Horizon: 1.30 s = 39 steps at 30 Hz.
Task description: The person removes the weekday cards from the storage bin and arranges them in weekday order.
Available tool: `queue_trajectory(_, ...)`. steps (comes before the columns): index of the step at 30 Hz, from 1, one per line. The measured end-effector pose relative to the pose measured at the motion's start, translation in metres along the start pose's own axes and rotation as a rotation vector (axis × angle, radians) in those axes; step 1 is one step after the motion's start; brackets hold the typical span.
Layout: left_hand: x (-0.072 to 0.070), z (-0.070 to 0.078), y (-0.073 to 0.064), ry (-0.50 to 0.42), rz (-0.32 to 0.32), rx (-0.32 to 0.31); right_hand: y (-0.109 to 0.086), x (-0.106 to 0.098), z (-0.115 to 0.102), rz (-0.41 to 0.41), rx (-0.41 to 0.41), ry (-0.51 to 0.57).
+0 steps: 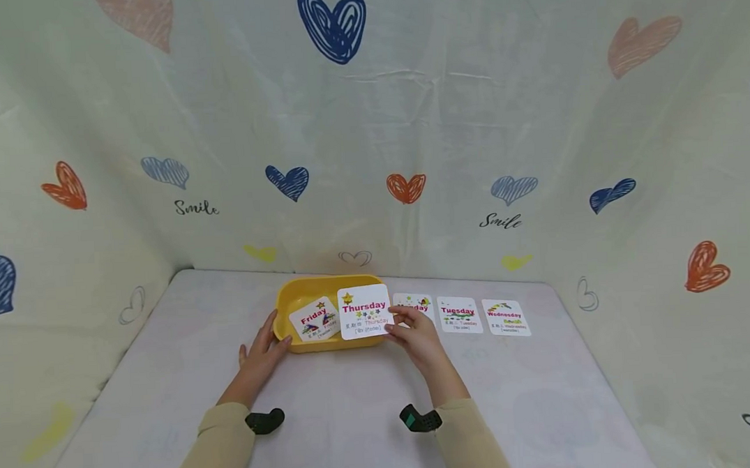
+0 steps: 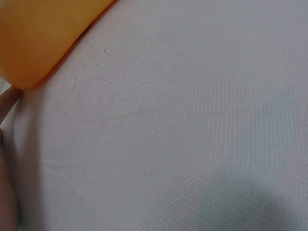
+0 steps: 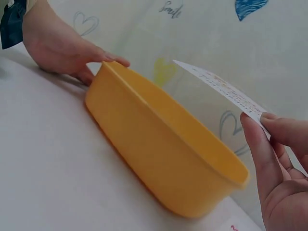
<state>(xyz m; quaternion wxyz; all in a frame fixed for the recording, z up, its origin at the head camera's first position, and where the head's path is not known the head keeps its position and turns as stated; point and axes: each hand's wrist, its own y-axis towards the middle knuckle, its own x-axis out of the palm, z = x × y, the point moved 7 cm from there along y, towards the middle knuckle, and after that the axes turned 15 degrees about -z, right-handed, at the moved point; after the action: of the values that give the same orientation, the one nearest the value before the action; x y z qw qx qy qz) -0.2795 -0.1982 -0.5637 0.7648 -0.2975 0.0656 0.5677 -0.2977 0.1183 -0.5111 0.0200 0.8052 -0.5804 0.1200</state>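
Observation:
My right hand (image 1: 418, 334) pinches the edge of a white Thursday card (image 1: 364, 323) between thumb and fingers. The card is held above the right part of a yellow plastic basin (image 1: 298, 287); the right wrist view shows the card (image 3: 224, 88) tilted and clear of the basin's rim (image 3: 159, 114). At the basin's left end, my left hand (image 1: 261, 356) grips the wall, its thumb and fingers at the rim in the right wrist view. A Friday card (image 1: 314, 320) leans inside the basin.
To the basin's right, a Monday card (image 1: 413, 301), partly behind my right hand, a Tuesday card (image 1: 459, 315) and a Wednesday card (image 1: 506, 317) lie in a row on the white table (image 1: 345, 417). A heart-printed curtain (image 1: 439, 119) rises behind and at both sides.

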Motion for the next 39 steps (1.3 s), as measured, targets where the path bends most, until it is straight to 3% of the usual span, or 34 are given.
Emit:
queue_trajectory(20,0.001,0.000,0.004,0.002,0.005,-0.003,-0.068,-0.051,0.035,0.166,-0.005,0.066)
queue_trajectory(39,0.000,0.002,0.002,0.007,0.025,0.003,-0.103,-0.088,0.053,0.307,0.042,0.049)
